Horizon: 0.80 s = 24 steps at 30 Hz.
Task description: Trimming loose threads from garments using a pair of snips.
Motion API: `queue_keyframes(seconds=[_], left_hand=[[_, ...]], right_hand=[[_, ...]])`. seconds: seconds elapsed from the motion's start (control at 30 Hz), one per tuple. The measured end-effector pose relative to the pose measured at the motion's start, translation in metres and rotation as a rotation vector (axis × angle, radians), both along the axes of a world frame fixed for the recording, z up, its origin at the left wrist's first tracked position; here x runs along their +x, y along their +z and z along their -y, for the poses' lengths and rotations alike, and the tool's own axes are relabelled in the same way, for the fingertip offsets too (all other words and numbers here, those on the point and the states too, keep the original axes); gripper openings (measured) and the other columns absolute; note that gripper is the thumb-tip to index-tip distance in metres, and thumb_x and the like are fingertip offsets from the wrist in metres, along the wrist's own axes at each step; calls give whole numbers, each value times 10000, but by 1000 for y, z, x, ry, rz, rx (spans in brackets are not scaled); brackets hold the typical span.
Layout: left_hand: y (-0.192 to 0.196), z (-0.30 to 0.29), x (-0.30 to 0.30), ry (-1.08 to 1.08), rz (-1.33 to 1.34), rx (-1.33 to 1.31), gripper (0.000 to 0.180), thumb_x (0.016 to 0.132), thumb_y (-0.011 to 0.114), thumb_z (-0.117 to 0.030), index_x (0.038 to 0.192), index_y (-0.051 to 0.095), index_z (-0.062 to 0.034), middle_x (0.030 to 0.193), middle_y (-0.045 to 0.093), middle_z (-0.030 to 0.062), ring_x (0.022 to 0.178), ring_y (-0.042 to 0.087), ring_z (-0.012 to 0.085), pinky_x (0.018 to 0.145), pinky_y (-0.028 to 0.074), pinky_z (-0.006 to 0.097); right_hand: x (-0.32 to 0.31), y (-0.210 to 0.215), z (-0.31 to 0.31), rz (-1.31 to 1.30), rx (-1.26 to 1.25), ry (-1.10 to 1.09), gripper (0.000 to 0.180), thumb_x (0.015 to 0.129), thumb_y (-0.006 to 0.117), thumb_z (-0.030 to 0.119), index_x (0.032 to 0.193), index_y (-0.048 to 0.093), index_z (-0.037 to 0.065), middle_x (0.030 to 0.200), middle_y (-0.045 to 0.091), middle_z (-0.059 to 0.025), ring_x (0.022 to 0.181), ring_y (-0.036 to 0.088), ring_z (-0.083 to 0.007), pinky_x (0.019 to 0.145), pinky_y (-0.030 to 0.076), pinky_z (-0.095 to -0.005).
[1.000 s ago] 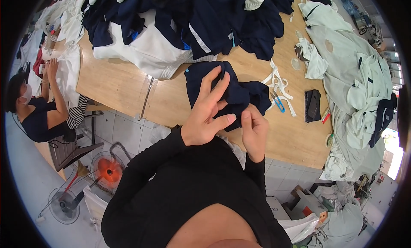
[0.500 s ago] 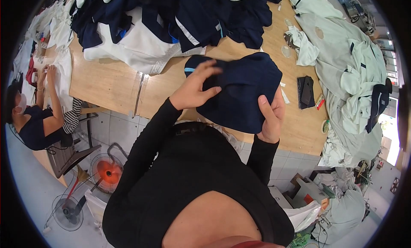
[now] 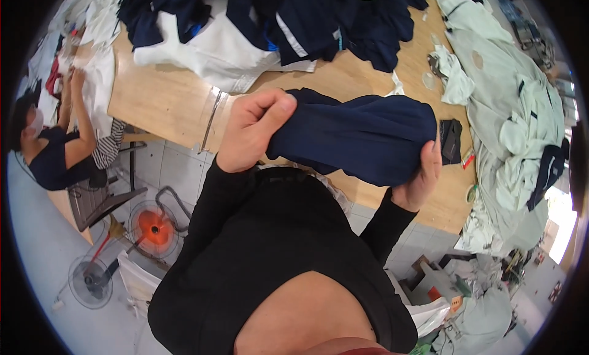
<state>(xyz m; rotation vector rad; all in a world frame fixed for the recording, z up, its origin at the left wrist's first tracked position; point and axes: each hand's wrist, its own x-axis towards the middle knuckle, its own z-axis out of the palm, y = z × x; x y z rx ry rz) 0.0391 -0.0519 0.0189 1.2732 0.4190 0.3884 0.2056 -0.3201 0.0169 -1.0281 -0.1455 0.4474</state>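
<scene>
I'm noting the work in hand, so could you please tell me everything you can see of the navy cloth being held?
The navy cloth is plain, soft-looking fabric, apparently layered, with long creases running between its ends. It is spread sideways over the wooden table. The left grip clenches its left end, thumb on top; the right grip holds its right edge, fingers partly hidden. Whether it touches the table is unclear.

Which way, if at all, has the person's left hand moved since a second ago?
Yes: the left hand has moved leftward, closer to the dark seam in the table.
</scene>
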Motion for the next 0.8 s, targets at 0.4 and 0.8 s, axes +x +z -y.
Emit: queue_keyframes(seconds=[0.4,0.8], left_hand=[[-49,-71,-7,733,-238,1131,175,1050,732,-172,1120,777,-18,933,778,128,896,718,182,826,548,308],[-165,55,84,-233,-205,286,256,1035,760,-223,1020,671,16,885,734,97,818,723,205,735,548,352]], right_hand=[[0,-30,27,479,-551,127,386,1124,615,198,1387,691,-75,1179,808,-210,1107,775,-330,1030,563,-407],[-14,-137,-14,399,-818,114,229,972,816,75,1150,740,-48,845,678,-17,746,584,-88,702,486,-257]])
